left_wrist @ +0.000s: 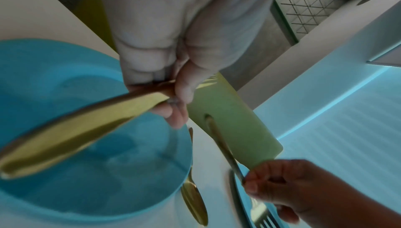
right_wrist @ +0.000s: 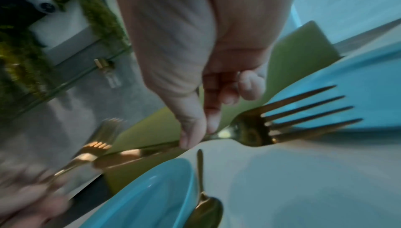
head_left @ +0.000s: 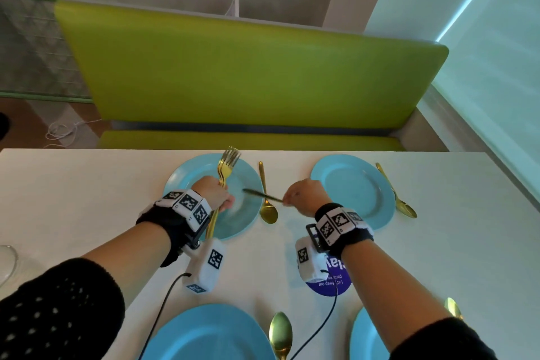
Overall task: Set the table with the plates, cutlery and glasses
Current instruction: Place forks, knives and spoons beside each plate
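Note:
Over the far-left blue plate point(head_left: 187, 181) point(left_wrist: 86, 188) my left hand point(head_left: 225, 202) point(left_wrist: 173, 94) grips a bundle of gold forks point(head_left: 226, 164) point(left_wrist: 76, 128) by the handles, tines pointing away from me. My right hand point(head_left: 287, 199) point(right_wrist: 195, 134) pinches a single gold fork point(head_left: 260, 195) point(right_wrist: 249, 132) at its neck between thumb and forefinger. That fork hangs level between the two far plates, its handle reaching left over the plate's edge. A gold spoon point(head_left: 267, 207) point(right_wrist: 206, 211) lies on the table just under it. The far-right plate point(head_left: 353, 184) point(right_wrist: 358, 94) has a spoon point(head_left: 404, 207) on its right.
Two more blue plates point(head_left: 204, 333) point(head_left: 368, 339) sit at the near edge, each with a gold spoon point(head_left: 280, 333) point(head_left: 453, 307) to its right. A glass point(head_left: 7, 263) stands at the far left. A blue round sticker point(head_left: 330, 282) lies mid-table. A green bench point(head_left: 248, 67) backs the table.

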{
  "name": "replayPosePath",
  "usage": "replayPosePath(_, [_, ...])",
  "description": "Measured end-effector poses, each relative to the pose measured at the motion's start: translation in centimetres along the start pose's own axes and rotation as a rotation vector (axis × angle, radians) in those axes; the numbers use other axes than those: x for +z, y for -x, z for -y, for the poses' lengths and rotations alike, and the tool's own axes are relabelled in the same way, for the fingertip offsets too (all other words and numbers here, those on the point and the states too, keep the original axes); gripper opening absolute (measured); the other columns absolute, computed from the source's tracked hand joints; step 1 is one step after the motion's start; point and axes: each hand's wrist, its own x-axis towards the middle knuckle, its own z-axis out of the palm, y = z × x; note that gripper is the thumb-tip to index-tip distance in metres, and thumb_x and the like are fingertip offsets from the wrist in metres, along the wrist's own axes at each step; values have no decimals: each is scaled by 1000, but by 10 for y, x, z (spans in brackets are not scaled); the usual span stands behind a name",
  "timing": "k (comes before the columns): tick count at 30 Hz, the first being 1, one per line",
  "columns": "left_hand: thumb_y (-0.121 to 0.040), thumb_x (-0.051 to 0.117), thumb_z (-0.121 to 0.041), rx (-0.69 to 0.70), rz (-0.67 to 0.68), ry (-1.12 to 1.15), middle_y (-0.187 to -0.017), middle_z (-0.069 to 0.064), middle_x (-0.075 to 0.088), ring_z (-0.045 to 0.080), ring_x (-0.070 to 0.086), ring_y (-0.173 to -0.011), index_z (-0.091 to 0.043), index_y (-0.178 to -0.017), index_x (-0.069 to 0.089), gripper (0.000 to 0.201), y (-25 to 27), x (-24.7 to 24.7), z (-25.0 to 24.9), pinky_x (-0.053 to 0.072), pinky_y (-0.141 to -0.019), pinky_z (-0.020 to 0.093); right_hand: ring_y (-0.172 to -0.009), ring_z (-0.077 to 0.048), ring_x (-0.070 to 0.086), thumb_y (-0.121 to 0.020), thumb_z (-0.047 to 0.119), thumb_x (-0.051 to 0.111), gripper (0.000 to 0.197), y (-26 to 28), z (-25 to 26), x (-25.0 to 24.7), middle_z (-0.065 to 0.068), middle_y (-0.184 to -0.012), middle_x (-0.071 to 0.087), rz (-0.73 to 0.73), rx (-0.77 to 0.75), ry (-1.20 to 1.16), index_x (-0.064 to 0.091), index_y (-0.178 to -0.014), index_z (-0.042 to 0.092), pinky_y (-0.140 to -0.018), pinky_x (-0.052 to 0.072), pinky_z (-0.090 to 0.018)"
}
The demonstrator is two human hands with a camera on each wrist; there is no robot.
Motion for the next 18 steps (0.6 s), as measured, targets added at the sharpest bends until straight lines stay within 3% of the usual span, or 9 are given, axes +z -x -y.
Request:
replayPosePath(4, [-93, 34, 9, -1, 7, 82, -65, 11, 51, 20, 46, -59, -10, -65, 39, 34, -1, -7, 3, 39, -50, 23, -104, -23, 62, -89, 23, 57, 26, -19, -25, 1, -7, -107, 68, -31, 271, -19, 70, -107, 9, -88, 51, -28])
replayPosePath(7, [-93, 37, 7, -6, 16, 100, -71, 11, 58, 24, 52, -65, -8, -69, 43, 29, -6, -6, 9, 40, -59, 27, -88, -21, 58, -91, 27, 51, 24, -34, -33, 12, -4, -88, 57, -25, 376, 106, 63, -95, 7, -70, 42, -23])
replayPosePath(11, [-95, 38, 4, -46, 18, 153, -74, 11, 60, 21, 55, -64, -6, -78, 45, 21, -8, -5, 14, 41, -58, 25, -75, -20, 51, -89, 21, 53, 15, -53, -39, 31, -1, -63, 46, -27, 498, 4, 53, -81, 8, -44, 29, -21])
replayPosePath(16, [-94, 40, 5, -63, 21, 190, -77, 11, 60, 20, 57, -66, -7, -79, 45, 20, -11, -7, 17, 44, -60, 25, -73, -24, 51, -87, 15, 54, 10, -61, -44, 41, -7, -80, 54, -101, 522, -103, 54, -80, 8, -41, 25, -23])
replayPosePath(18, [-94, 42, 4, -68, 16, 200, -77, 11, 61, 20, 59, -68, -8, -80, 46, 18, -12, -7, 16, 45, -62, 25, -71, -24, 52, -85, 13, 55, 12, -63, -46, 42, -8, -80, 55, -125, 537, -128, 54, -75, 7, -40, 25, -23])
